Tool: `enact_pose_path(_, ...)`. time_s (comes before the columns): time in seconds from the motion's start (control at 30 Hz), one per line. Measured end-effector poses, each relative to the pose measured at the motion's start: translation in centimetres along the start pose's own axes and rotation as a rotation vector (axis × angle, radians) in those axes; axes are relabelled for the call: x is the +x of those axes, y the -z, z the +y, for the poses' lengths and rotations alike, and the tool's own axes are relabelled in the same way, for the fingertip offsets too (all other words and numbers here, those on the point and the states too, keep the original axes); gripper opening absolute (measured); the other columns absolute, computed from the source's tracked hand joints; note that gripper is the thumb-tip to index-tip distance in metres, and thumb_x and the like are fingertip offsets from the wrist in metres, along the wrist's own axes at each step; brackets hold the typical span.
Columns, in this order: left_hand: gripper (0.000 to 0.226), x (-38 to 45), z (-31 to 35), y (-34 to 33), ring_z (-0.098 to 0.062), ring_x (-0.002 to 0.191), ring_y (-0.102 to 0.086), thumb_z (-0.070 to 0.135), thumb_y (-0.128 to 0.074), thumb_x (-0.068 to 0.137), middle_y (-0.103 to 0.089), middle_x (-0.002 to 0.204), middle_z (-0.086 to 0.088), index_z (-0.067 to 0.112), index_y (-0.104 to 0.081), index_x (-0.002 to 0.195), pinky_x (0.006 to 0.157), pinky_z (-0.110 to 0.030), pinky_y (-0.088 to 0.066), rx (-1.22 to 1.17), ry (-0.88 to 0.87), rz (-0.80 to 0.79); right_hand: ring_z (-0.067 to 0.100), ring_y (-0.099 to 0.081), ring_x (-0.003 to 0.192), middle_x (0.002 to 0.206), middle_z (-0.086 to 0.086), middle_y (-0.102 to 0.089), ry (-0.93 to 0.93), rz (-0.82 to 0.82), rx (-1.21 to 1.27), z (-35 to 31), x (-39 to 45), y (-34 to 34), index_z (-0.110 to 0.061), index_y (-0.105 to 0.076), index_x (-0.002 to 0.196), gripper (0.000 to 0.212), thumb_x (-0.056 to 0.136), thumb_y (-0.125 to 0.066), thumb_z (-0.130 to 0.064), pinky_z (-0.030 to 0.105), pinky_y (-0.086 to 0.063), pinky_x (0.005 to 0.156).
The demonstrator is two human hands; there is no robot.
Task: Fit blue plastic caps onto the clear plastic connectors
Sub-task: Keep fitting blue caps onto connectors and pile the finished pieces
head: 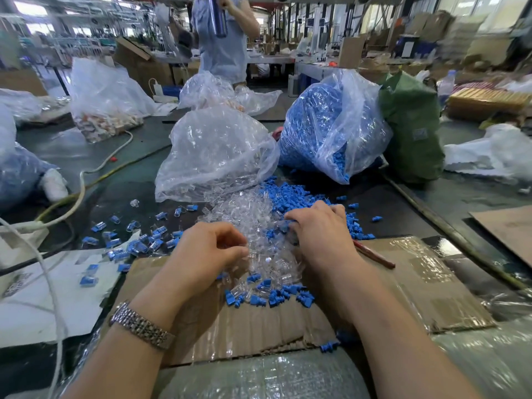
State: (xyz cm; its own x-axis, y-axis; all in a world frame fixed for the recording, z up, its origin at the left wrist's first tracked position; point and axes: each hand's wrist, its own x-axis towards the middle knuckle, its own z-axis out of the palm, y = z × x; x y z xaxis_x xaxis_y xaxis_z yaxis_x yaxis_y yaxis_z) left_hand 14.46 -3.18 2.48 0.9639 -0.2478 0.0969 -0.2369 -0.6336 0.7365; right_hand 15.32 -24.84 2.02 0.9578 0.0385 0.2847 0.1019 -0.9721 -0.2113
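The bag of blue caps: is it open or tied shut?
Open. The bag of blue caps lies tipped, its mouth gaping, caps spilling onto the table.

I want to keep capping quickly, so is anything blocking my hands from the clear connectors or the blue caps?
Nothing visible does. The left hand and right hand are already in the clear connectors, with blue caps loose alongside.

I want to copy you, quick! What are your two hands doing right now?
Left hand: fingers curled, pinching a clear connector from the pile.
Right hand: fingers curled into the blue caps; what it holds cannot be told.
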Motion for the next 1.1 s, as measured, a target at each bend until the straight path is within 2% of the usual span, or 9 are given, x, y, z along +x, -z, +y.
enact_pose_path(0.1,0.009,0.0,0.3,0.4,-0.007,0.071,-0.073,0.014,-0.078,0.086,-0.078,0.083,0.006,0.020,-0.076,0.093,0.065,-0.013,-0.054,-0.231,0.053,-0.029,0.021,-0.058,0.099,0.098,-0.002,-0.071,-0.018,0.058,0.268,-0.2,-0.1,0.5,-0.023,-0.067,0.114,0.023,0.106,-0.046,-0.023,0.042,-0.038,0.093)
enact_pose_path(0.2,0.013,-0.1,0.8,0.4,-0.015,0.075,-0.075,0.007,-0.077,0.084,-0.079,0.086,-0.005,0.010,-0.074,0.097,0.065,-0.017,-0.056,-0.432,0.093,-0.044,0.015,-0.066,0.085,0.093,-0.003,-0.073,-0.028,0.053,0.574,-1.2,-0.7,0.7,-0.020,-0.061,0.103,0.006,0.101,-0.057,-0.024,0.037,-0.052,0.082)
enact_pose_path(0.3,0.020,-0.1,0.9,0.2,-0.019,0.079,-0.075,0.007,-0.078,0.079,-0.078,0.090,-0.010,0.004,-0.072,0.098,0.068,-0.020,-0.058,-0.577,0.117,-0.056,0.012,-0.066,0.077,0.089,-0.001,-0.074,-0.053,0.053,0.680,-1.6,-0.8,0.6,-0.020,-0.057,0.093,0.010,0.095,-0.067,-0.022,0.029,-0.052,0.071)
enact_pose_path(0.43,0.032,0.1,0.6,0.1,-0.020,0.079,-0.074,0.013,-0.082,0.069,-0.077,0.091,-0.012,0.003,-0.071,0.097,0.070,-0.024,-0.058,-0.698,0.153,-0.075,0.009,-0.073,0.078,0.088,-0.001,-0.077,-0.060,-0.022,0.932,-1.6,-0.8,0.8,-0.021,-0.053,0.096,0.013,0.098,-0.065,-0.015,0.024,-0.053,0.073)
enact_pose_path(0.63,0.027,0.1,0.3,-0.2,-0.027,0.087,-0.075,0.008,-0.083,0.073,-0.077,0.095,-0.015,0.014,-0.079,0.099,0.072,-0.028,-0.058,-0.848,0.142,-0.079,0.017,-0.074,0.094,0.096,0.007,-0.078,0.018,-0.088,1.308,-1.7,-1.1,1.7,-0.006,-0.072,0.101,0.010,0.091,-0.070,-0.004,0.021,-0.055,0.085)
enact_pose_path(0.73,0.029,0.1,0.5,-0.1,-0.030,0.092,-0.075,0.016,-0.086,0.069,-0.077,0.099,-0.018,0.014,-0.080,0.097,0.076,-0.028,-0.060,-0.858,0.138,-0.100,0.014,-0.073,0.079,0.084,0.006,-0.076,-0.007,-0.116,1.380,-1.6,-1.4,2.2,-0.005,-0.074,0.102,0.012,0.091,-0.071,-0.006,0.017,-0.053,0.070)
enact_pose_path(0.87,0.037,0.0,0.7,0.0,-0.029,0.096,-0.075,0.022,-0.089,0.063,-0.076,0.103,-0.018,0.014,-0.080,0.098,0.078,-0.026,-0.059,-0.911,0.127,-0.092,0.019,-0.071,0.064,0.073,0.006,-0.072,0.003,-0.112,1.343,-1.5,-1.4,2.3,-0.002,-0.069,0.099,0.010,0.090,-0.073,-0.006,0.023,-0.055,0.061)
enact_pose_path(1.0,0.039,0.0,0.8,-0.1,-0.027,0.091,-0.075,0.024,-0.089,0.062,-0.077,0.101,-0.018,0.014,-0.080,0.099,0.077,-0.028,-0.059,-0.864,0.120,-0.106,0.024,-0.071,0.066,0.076,0.010,-0.074,0.065,-0.088,1.213,-1.3,-1.4,1.9,-0.007,-0.071,0.091,0.008,0.086,-0.077,-0.007,0.028,-0.056,0.065)
enact_pose_path(1.1,0.039,0.0,0.8,-0.1,-0.027,0.090,-0.075,0.027,-0.089,0.062,-0.077,0.100,-0.017,0.015,-0.080,0.099,0.077,-0.031,-0.060,-0.826,0.129,-0.108,0.017,-0.073,0.076,0.084,0.002,-0.076,0.125,-0.061,1.057,-1.0,-1.5,1.5,-0.023,-0.077,0.096,0.016,0.090,-0.074,-0.009,0.028,-0.059,0.075)
